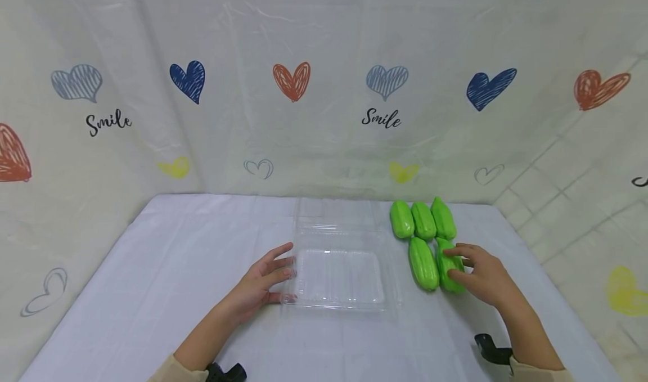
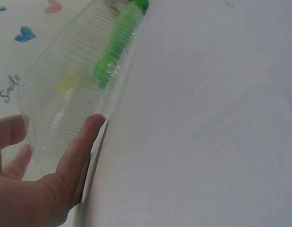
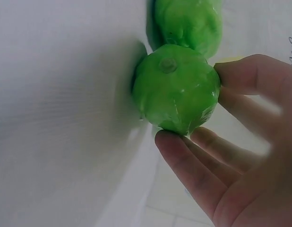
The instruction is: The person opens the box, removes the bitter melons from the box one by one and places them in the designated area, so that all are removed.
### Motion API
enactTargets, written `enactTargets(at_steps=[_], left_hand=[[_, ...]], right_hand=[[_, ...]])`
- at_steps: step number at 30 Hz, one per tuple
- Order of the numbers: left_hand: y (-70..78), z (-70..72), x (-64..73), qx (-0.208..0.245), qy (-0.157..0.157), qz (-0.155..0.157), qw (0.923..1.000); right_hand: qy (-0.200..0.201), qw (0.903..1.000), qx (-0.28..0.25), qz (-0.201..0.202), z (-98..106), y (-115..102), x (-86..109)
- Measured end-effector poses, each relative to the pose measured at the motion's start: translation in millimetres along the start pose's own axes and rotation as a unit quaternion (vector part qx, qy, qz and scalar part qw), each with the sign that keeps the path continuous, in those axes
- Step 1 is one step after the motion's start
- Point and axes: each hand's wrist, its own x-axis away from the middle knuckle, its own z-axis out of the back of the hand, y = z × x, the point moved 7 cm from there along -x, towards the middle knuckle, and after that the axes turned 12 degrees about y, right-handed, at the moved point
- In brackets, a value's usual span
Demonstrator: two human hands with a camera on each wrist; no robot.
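Note:
A clear plastic clamshell box (image 1: 339, 278) lies on the white cloth, its lid (image 1: 334, 216) folded back toward the wall. My left hand (image 1: 260, 286) is at the box's left side, fingers spread and fairly straight; in the left wrist view the thumb (image 2: 82, 146) lies along the box's lower edge. On the right, my right hand (image 1: 481, 275) holds a glossy, ridged green vegetable (image 1: 448, 266) between thumb and fingers. It lies on the cloth beside another green vegetable (image 1: 423, 264). In the right wrist view its rounded end, with a stem mark, faces the camera.
Behind the held one, three more green vegetables (image 1: 424, 221) lie in a row, right of the lid. A pale wall sheet (image 1: 324, 140) printed with hearts stands behind the white-covered table (image 1: 202, 241). Black wrist mounts (image 1: 491, 349) sit on both forearms.

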Motion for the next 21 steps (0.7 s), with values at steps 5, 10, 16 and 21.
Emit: enactTargets(at_steps=[5, 10, 16, 21], left_hand=[[1.2, -0.2, 1.1, -0.001, 0.002, -0.001, 1.0], [-0.9, 0.3, 1.4, 0.0, 0.0, -0.001, 1.0], [-3.1, -0.1, 1.6, 0.007, -0.001, 0.0, 1.0], [-1.5, 2.4, 2.4, 0.001, 0.011, -0.002, 0.9999]], right_hand=[[-0.004, 1.0, 0.002, -0.001, -1.4, -0.4, -2.6], [-0.013, 0.9999, 0.01, 0.004, -1.6, -0.7, -4.4], [-0.023, 0.9996, 0.013, 0.006, 0.0, -0.1, -6.4], [-0.037, 0.9992, 0.016, 0.005, -0.9, 0.2, -7.0]])
